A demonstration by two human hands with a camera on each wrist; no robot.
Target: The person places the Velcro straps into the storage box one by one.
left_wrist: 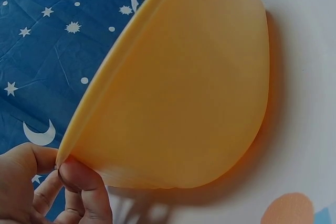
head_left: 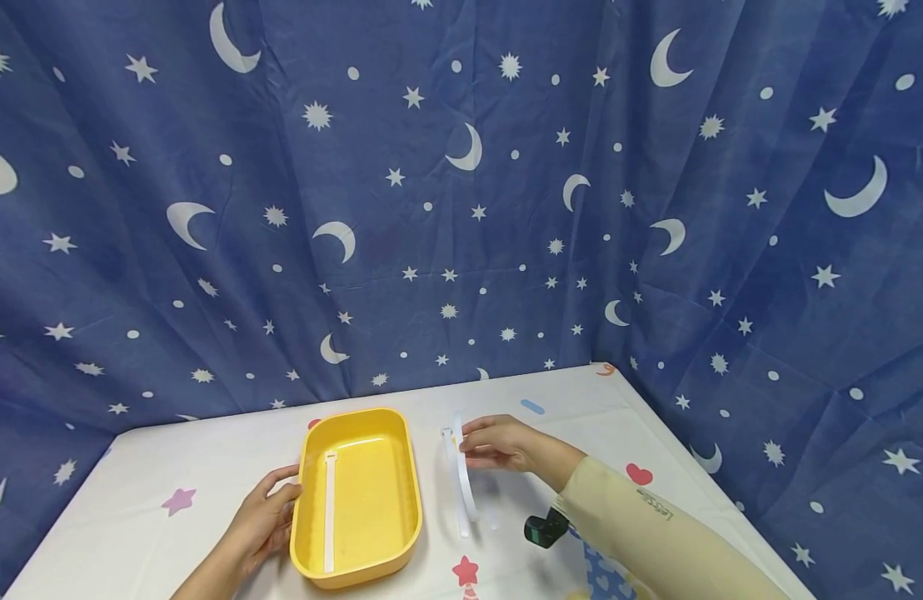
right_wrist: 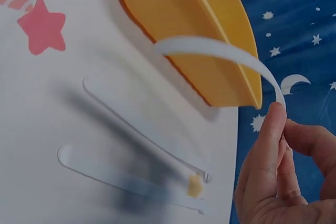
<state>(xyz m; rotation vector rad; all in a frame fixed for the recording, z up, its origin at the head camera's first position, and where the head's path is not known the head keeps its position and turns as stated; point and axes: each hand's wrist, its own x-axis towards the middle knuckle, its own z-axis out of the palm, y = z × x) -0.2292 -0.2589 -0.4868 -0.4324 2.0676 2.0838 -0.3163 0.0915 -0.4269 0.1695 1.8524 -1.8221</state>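
Between the two hands, nearer the left: one yellow tray, on the worktop, one white strip lying lengthwise inside, along the left-hand side.

Step in hand, as judged: transfer of strips to the tray, one laid in, a second picked up.

Left hand: at the tray's near-left side; thumb and forefinger pinching the rim, other fingers bent below, forearm slanting up from the person's left.

Right hand: just beyond the tray's right side; fingers pointing left, thumb and fingertips pinching a curved strip near one end, its free length bowing back toward the person. Whether the free end touches the worktop: cannot tell.

Below the right hand: two flat strips, side by side, apart.

Next move, as judged: right hand to travel leftward over the rim and lower its strip beside the first, pinch kept firm against springing; left hand to steady the tray.
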